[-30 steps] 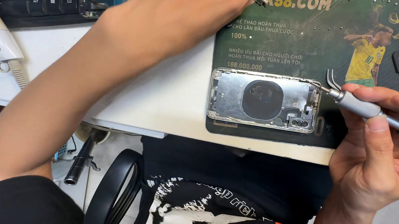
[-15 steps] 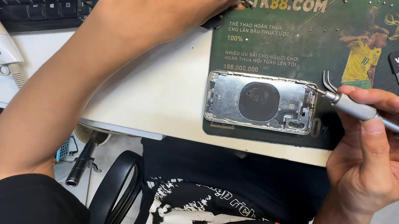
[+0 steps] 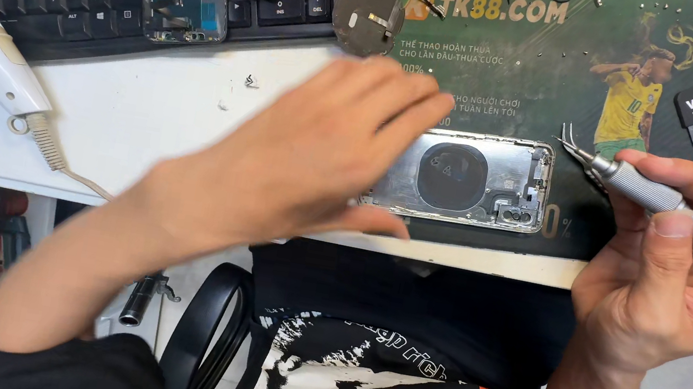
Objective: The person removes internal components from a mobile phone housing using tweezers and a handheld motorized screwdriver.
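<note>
The stripped silver phone housing [image 3: 471,179] lies gutted at the desk's front edge, parts already removed (coil, screen). The left hand [image 3: 315,156] hovers open; the right hand [image 3: 672,268] grips a metal screwdriver [image 3: 656,195].

Phone repair bench: gutted phone shell [image 3: 471,180], screwdriver [image 3: 665,199], work mat [image 3: 520,55].

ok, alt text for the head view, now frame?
An open metal phone housing lies on a green mat at a white desk's edge. The right hand holds a silver screwdriver and tweezers beside it; the blurred left hand hovers over its left end.
</note>
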